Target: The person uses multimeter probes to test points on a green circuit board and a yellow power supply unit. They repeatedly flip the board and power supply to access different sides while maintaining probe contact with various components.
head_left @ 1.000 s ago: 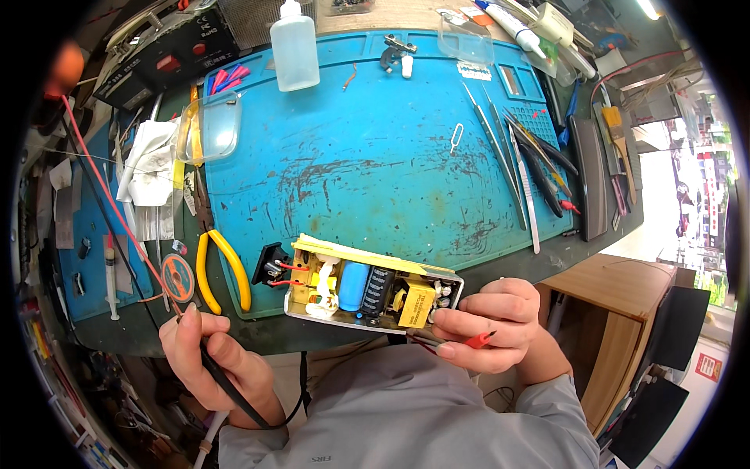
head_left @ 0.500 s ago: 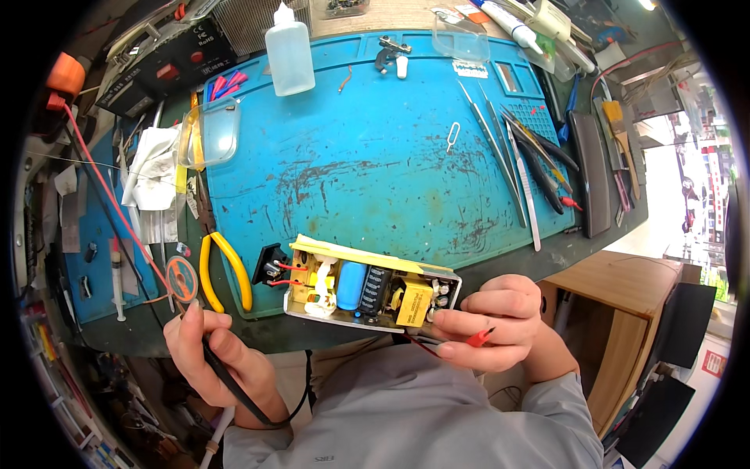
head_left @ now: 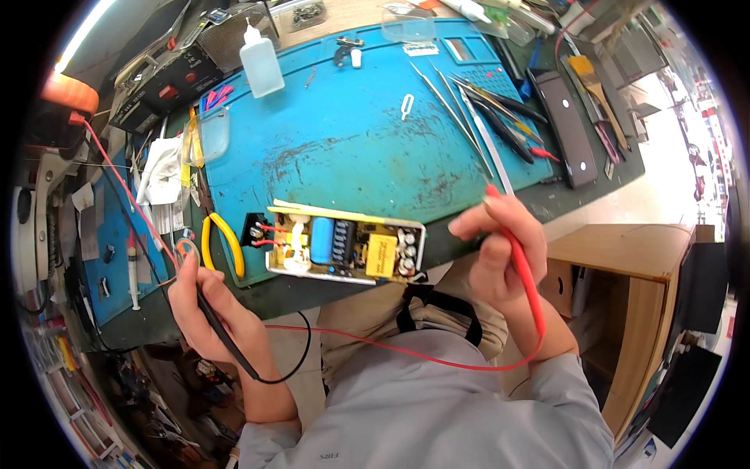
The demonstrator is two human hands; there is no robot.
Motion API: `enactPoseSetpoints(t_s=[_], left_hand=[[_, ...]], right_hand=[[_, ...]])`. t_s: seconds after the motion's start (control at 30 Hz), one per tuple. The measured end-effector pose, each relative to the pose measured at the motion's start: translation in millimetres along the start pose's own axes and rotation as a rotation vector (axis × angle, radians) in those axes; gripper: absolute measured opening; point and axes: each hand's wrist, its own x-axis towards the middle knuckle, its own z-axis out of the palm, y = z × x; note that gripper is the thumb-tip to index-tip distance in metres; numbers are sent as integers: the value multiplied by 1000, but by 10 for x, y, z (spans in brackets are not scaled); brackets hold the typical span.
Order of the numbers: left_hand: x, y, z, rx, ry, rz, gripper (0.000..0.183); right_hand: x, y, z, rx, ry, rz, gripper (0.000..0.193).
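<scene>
Compared with the earlier frames, the right hand [head_left: 508,250] has moved off the right end of the power supply unit [head_left: 344,244] and is now raised, well apart from it. The red probe [head_left: 528,275], previously seen only as a short tip between the fingers, now shows its body, and its red lead [head_left: 422,360] loops across in front of the shirt. The left hand [head_left: 219,309] remains near the yellow-handled pliers [head_left: 233,248]. The view has shifted relative to the bench.

Grip, right: fingers partly curled, closed around the red probe. Grip, left: thumb and fingers closed around the black probe [head_left: 225,336], pen-fashion; its tip cannot be made out.

The unit lies at the near edge of the blue mat [head_left: 336,156], between the hands, with its open side up. Inside the metal case, from left to right: white filler [head_left: 297,259], a blue cylinder [head_left: 321,240], a black cylinder [head_left: 341,241], a yellow-wrapped block [head_left: 381,255] and small round-topped components [head_left: 407,252]. Red wires [head_left: 269,228] run to a black socket [head_left: 254,228] outside the left end
</scene>
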Motion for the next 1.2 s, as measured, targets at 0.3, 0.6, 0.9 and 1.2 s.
enactPoseSetpoints(t_s=[0.3,0.6,0.9,1.2], left_hand=[[8,-121,6,23,-22,73,28],[10,-74,25,-17,0,22,26],[18,-72,-3,-29,-41,48,25],[13,-98,0,-11,-36,46,26]], right_hand=[[-35,-200,18,-235,-315,-135,51],[-97,-218,30,-213,-322,-109,60],[-107,-227,37,-166,-276,-69,62],[200,-250,-8,-175,-305,121,44]])
